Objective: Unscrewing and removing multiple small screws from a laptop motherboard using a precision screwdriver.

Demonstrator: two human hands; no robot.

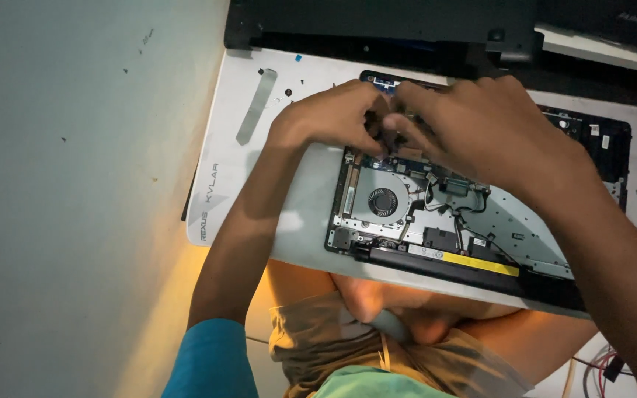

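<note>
The opened laptop (473, 221) lies on a white mat (237, 147), its shell holding a round fan (383, 201), black cables (444, 210), a board and a long black battery (444, 262) with a yellow strip along the near edge. Its long axis runs left to right, slightly tilted down to the right. Both hands meet over its upper left part: the left hand (333, 118) and right hand (481, 125) are curled, fingertips pinched together on something I cannot make out
</note>
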